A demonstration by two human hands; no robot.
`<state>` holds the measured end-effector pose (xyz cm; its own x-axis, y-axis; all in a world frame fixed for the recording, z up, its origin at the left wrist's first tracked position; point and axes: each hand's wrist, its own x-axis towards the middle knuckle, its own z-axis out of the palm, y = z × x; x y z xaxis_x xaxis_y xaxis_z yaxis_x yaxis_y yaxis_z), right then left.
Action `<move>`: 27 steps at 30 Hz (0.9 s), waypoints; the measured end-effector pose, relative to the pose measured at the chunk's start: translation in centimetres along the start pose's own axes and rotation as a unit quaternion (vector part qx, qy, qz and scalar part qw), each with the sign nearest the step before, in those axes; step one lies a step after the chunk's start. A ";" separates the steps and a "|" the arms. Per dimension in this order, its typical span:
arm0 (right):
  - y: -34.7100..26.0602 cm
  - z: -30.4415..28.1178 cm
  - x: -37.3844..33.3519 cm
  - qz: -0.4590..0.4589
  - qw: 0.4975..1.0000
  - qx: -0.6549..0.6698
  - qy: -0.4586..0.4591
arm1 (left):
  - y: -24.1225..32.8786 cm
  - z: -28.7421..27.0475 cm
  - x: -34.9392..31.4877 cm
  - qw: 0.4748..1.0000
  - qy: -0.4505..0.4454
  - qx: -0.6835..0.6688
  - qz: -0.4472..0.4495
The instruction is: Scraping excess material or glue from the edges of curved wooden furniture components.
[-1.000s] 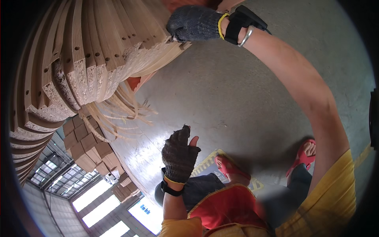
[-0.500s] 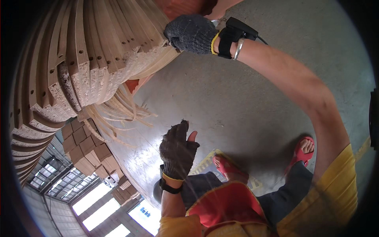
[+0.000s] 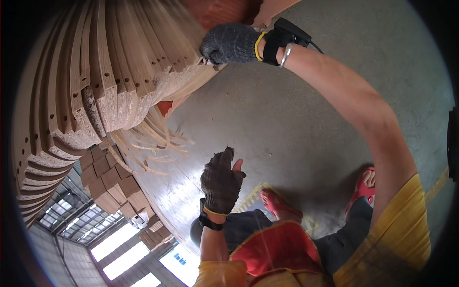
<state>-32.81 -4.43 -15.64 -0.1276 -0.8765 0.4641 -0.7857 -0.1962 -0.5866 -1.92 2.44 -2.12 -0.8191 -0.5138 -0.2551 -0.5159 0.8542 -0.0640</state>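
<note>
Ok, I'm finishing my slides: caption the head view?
Gloved right hand at a row of drilled boards, gloved left hand apart.

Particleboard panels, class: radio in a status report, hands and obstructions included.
Right hand curled at edge of particleboard panels, grip unclear. Left hand open, empty. Panels side by side, drilled near ends. Loose thin strips by panel ends, clear of both hands.
</note>
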 end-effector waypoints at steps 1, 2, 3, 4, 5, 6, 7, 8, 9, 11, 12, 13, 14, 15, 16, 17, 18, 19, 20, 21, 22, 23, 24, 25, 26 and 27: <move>-0.2 -0.4 -0.3 0.013 1.000 0.012 -0.001 | 0.1 -0.1 0.0 1.000 0.002 -0.002 0.004; -0.7 -0.6 -0.7 0.030 0.998 0.047 0.023 | 0.1 -0.3 -0.1 1.000 0.003 -0.002 0.007; -1.1 -0.9 -1.1 0.047 0.994 0.082 0.048 | 0.2 -0.5 -0.2 1.000 0.005 -0.001 0.010; -1.2 -1.1 -1.8 0.069 0.989 0.113 0.071 | 0.2 -0.5 -0.2 1.000 0.001 0.002 0.008; -1.5 -1.2 -2.0 0.093 0.987 0.120 0.060 | 0.2 -0.5 -0.2 1.000 -0.003 0.006 0.005; -1.9 -1.2 -1.7 0.116 0.984 0.128 0.049 | 0.2 -0.6 -0.4 1.000 -0.007 0.010 0.003; -1.8 -1.5 -1.8 0.145 0.980 0.130 0.040 | 0.2 -0.4 -0.4 1.000 0.005 0.003 0.020; -1.7 -1.5 -1.9 0.147 0.981 0.118 0.035 | 0.3 -0.2 -0.3 1.000 0.005 -0.005 0.024; -1.6 -1.3 -1.9 0.148 0.983 0.107 0.030 | 0.3 0.1 -0.3 1.000 0.005 -0.012 0.028; -1.9 -1.1 -1.9 0.131 0.985 0.099 0.054 | 0.3 0.1 -0.5 1.000 0.000 -0.017 0.025; -1.6 -0.8 -1.9 0.108 0.988 0.092 0.063 | 0.3 0.2 -0.5 1.000 -0.003 -0.016 0.026; -1.7 -0.9 -1.5 0.080 0.990 0.086 0.072 | 0.3 0.1 -0.5 1.000 -0.002 -0.013 0.024; -1.7 -1.0 -1.3 0.053 0.992 0.079 0.081 | 0.3 0.0 -0.6 1.000 -0.002 -0.010 0.021; -1.9 -1.0 -1.6 0.073 0.987 0.122 0.072 | 0.2 0.0 -0.8 1.000 0.000 -0.005 0.022; -2.1 -0.9 -1.5 0.088 0.988 0.116 0.052 | 0.2 0.1 -1.0 1.000 0.001 0.000 0.022; -2.0 -1.0 -1.4 0.106 0.988 0.108 0.033 | 0.2 0.3 -0.9 1.000 0.002 0.003 0.025; -1.9 -1.2 -1.4 0.124 0.987 0.101 0.013 | 0.3 0.3 -0.8 1.000 -0.001 0.003 0.026; -2.1 -1.2 -0.7 0.120 0.990 0.075 0.019 | 0.2 -0.1 -1.1 1.000 -0.002 0.010 0.018; -2.4 -1.3 -0.3 0.117 0.990 0.078 0.021 | 0.2 -0.5 -1.2 1.000 -0.003 0.018 0.010; -2.7 -1.3 0.1 0.113 0.990 0.081 0.024 | 0.3 -1.0 -1.3 1.000 -0.004 0.023 0.001; -2.6 -1.3 -0.2 0.119 0.990 0.078 0.021 | 0.3 -0.7 -1.2 1.000 -0.009 0.018 0.000; -2.5 -1.3 -0.4 0.124 0.990 0.069 0.008 | 0.3 -0.5 -1.0 1.000 -0.014 0.014 -0.001; -2.5 -1.4 -0.5 0.129 0.990 0.060 -0.004 | 0.2 -0.2 -1.0 1.000 -0.005 0.005 0.012; -2.4 -1.4 -0.6 0.134 0.990 0.052 -0.016 | 0.0 0.1 -1.0 1.000 0.005 -0.003 0.025; -2.3 -1.2 -0.6 0.133 0.990 0.050 -0.001 | -0.1 0.2 -1.0 0.999 0.015 -0.008 0.037; -2.1 -0.8 -0.7 0.134 0.990 0.047 0.014 | -0.1 0.2 -1.0 0.999 0.016 -0.004 0.038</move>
<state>-31.54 -3.05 -14.15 -0.3411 -0.8905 0.3012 -0.6615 -0.0003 -0.7499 -0.96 2.90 -2.09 -0.8640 -0.4492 -0.2274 -0.4530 0.8907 -0.0383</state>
